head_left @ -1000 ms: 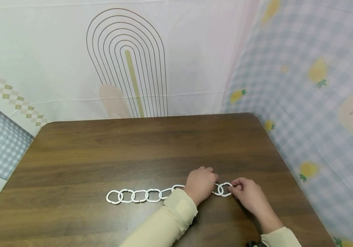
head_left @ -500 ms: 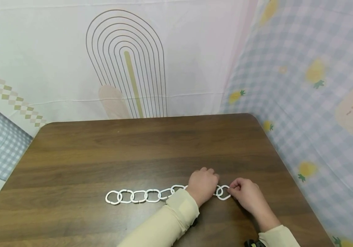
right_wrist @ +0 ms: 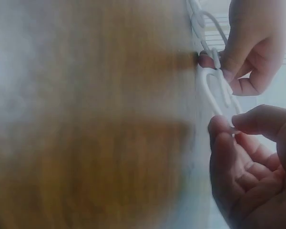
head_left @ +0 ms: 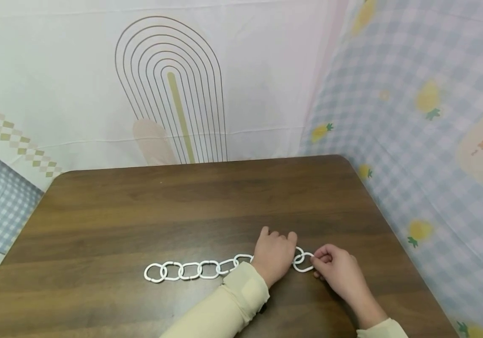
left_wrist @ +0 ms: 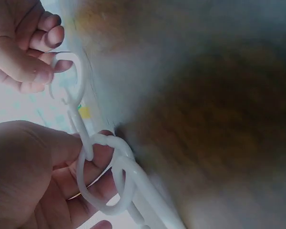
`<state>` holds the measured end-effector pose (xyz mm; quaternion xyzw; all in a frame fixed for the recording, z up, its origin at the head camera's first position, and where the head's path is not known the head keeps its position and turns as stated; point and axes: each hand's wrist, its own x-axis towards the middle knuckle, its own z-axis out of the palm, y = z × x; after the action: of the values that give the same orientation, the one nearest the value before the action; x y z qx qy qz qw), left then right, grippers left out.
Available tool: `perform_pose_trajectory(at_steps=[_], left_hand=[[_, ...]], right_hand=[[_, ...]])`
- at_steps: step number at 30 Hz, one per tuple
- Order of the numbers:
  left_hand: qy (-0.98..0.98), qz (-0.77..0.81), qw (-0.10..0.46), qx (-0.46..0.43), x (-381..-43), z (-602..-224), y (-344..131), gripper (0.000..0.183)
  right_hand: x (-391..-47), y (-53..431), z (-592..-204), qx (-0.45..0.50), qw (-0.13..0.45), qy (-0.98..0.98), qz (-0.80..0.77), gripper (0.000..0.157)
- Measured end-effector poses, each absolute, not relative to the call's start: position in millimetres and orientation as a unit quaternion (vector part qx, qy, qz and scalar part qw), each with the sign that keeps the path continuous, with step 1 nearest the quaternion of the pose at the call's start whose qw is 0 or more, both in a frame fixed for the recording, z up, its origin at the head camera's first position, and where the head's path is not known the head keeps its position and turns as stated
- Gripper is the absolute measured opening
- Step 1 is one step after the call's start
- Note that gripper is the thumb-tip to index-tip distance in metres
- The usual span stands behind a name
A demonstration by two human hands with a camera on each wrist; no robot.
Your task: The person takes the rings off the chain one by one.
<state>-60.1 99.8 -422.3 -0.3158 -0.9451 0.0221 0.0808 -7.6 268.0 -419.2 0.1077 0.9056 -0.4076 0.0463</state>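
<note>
A chain of white plastic links (head_left: 190, 279) lies across the wooden table, its left part stretched out in a row. My left hand (head_left: 274, 258) covers a stretch near the chain's right end. In the left wrist view, the thumb and index finger of that hand pinch a link (left_wrist: 107, 209) where it meets its neighbour. To the right, my right hand (head_left: 338, 270) holds the end link (head_left: 302, 271) between thumb and fingertips. The right wrist view has this end link (right_wrist: 207, 90) hooked through the link beside it. Whether either link's gap is open cannot be made out.
The brown table (head_left: 140, 202) has a rounded far edge. Behind it hangs a pale cloth (head_left: 266, 70) with an arch pattern. A blue checked cloth (head_left: 393, 117) runs along the right side.
The end link in my right hand has shifted slightly left and turned. My left hand's fingers have spread apart more, uncovering more of the link beside it.
</note>
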Motion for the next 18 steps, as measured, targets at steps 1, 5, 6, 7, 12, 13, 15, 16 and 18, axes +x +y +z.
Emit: perform_pose_trajectory(at_steps=[1, 5, 6, 7, 12, 13, 15, 16, 18], left_hand=[[-0.946, 0.021, 0.076, -0.314, -60.4, -423.0, 99.4, 0.005], [-0.947, 0.017, 0.059, -0.315, -62.5, -423.1, 98.3, 0.007], [-0.947, 0.015, 0.057, -0.316, -63.0, -423.0, 98.0, 0.007], [-0.947, 0.013, 0.055, -0.317, -63.5, -423.0, 97.5, 0.006], [-0.947, -0.008, 0.06, -0.315, -64.5, -422.7, 94.5, 0.002], [-0.948, -0.014, 0.061, -0.313, -64.7, -422.5, 93.9, 0.003], [-0.949, -0.024, 0.064, -0.308, -64.7, -421.8, 92.2, 0.005], [-0.95, -0.029, 0.064, -0.306, -64.6, -421.4, 91.4, 0.007], [-0.951, -0.041, 0.066, -0.3, -64.1, -419.8, 89.7, 0.011]], right_hand=[[-6.6, 266.7, -418.6, 0.108, 0.041, 0.905, -0.41, 0.006], [-3.5, 263.3, -415.9, 0.106, 0.019, 0.903, -0.416, 0.006], [-2.8, 262.9, -415.4, 0.106, 0.014, 0.903, -0.416, 0.006], [-2.1, 262.6, -415.0, 0.106, 0.011, 0.902, -0.418, 0.007], [0.9, 262.0, -414.4, 0.102, -0.009, 0.907, -0.408, 0.011], [1.3, 261.8, -414.4, 0.1, -0.013, 0.908, -0.406, 0.011], [1.8, 261.1, -414.1, 0.097, -0.021, 0.91, -0.402, 0.011], [2.1, 260.6, -414.0, 0.095, -0.024, 0.91, -0.402, 0.012], [2.6, 259.6, -413.8, 0.09, -0.03, 0.911, -0.402, 0.012]])
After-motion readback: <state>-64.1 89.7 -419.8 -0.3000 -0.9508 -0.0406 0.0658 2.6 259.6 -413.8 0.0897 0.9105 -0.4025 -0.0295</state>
